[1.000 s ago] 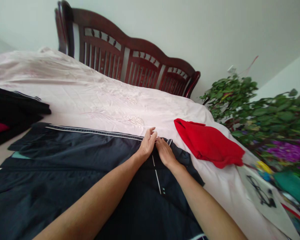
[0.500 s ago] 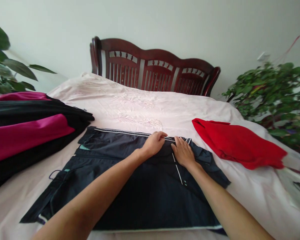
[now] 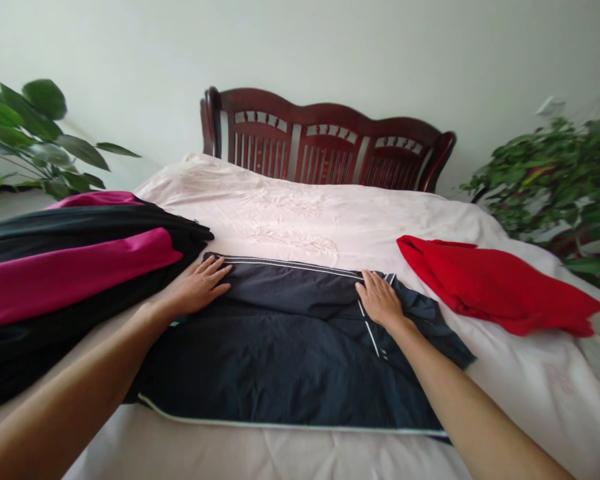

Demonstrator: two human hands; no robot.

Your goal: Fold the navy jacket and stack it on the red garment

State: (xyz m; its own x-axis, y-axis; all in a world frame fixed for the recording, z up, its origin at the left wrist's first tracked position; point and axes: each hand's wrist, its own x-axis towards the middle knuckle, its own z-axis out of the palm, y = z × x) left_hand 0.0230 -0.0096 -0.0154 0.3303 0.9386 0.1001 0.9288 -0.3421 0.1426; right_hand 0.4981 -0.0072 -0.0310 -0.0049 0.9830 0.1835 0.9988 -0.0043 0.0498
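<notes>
Dark navy shorts (image 3: 280, 360) with white piping lie spread out on the pale pink bedspread (image 3: 290, 220). My left hand (image 3: 197, 287) rests flat on their far left corner, fingers apart, hiding part of the cloth there. Across from it, my right hand (image 3: 379, 295) presses on the far right part beside a short white stripe, with its fingers stretched out. Neither hand grips the fabric. The far edge with its white trim runs almost straight between the two hands.
Black and magenta garments (image 3: 80, 273) are piled on the left. A folded red garment (image 3: 495, 283) lies to the right. Behind the bed stands a dark wooden headboard (image 3: 325, 143), with leafy plants (image 3: 545, 180) on the right and another plant (image 3: 45, 140) on the left.
My left hand has moved left along the far edge from the middle to the left corner and spread its fingers. My right hand stays on the shorts. The view has shifted slightly.
</notes>
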